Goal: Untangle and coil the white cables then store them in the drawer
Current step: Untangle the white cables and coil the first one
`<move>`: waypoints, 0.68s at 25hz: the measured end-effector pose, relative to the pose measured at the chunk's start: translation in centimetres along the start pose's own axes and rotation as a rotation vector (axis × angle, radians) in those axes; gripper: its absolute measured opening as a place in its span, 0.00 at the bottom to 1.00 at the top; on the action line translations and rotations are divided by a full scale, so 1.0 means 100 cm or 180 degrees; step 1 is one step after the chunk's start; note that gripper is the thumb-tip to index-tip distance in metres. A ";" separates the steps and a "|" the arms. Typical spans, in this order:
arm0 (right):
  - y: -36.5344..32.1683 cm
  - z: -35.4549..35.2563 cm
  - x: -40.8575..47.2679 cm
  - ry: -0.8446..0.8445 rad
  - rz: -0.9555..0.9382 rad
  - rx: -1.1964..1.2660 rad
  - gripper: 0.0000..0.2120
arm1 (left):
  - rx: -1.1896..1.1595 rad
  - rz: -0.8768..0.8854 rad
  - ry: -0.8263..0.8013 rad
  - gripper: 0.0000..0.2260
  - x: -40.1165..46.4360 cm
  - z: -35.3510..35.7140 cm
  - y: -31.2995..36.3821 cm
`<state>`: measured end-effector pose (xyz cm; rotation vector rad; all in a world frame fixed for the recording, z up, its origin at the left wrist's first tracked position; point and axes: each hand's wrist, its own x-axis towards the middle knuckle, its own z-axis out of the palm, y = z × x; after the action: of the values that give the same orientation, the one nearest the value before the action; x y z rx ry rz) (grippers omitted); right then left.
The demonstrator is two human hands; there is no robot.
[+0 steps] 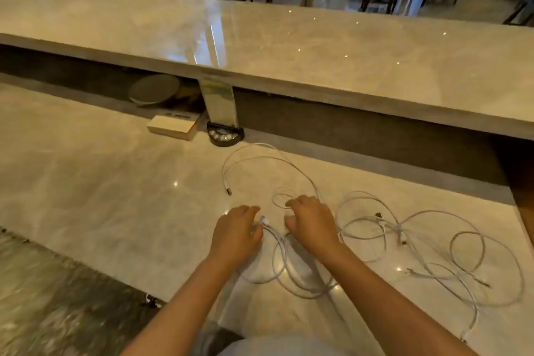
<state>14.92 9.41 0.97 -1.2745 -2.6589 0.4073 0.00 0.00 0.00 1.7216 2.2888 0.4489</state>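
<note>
Marble tabletop (101,182) is spreading wide, its near edge running out of view at the bottom. A raised ledge (318,46) is shading a recess behind, where a round plate (154,91) and a pale box (172,126) are sitting half hidden. White cables (419,240) are lying loose and tangled across the tabletop, mostly to the right, one loop trailing off near the lower edge. Both hands are working at the left end of the tangle. The left hand (235,233) is pinching a cable near its plug (264,220). The right hand (313,220) is curling over a strand; its fingertips are hidden, so its grip cannot be told.
</note>
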 end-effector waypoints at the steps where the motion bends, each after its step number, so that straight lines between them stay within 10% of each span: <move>1: -0.002 0.008 -0.007 -0.0126 0.0057 0.0058 0.14 | 0.0041 -0.0181 -0.0162 0.20 -0.009 0.003 0.000; 7: -0.012 0.045 -0.025 -0.0320 0.0379 0.0398 0.09 | 0.0093 -0.0146 -0.0049 0.17 -0.029 0.035 -0.009; 13: 0.005 -0.006 -0.015 -0.0372 0.1661 0.2984 0.03 | -0.0856 -0.0313 -0.0264 0.15 -0.023 0.030 -0.020; 17: 0.007 -0.056 -0.009 -0.0348 0.1438 0.3747 0.03 | -0.1920 -0.0301 0.0006 0.12 -0.005 -0.006 0.024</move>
<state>17.47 10.13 5.99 -1.3218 -1.5348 1.7605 2.09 0.09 1.45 1.3020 1.9391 0.9948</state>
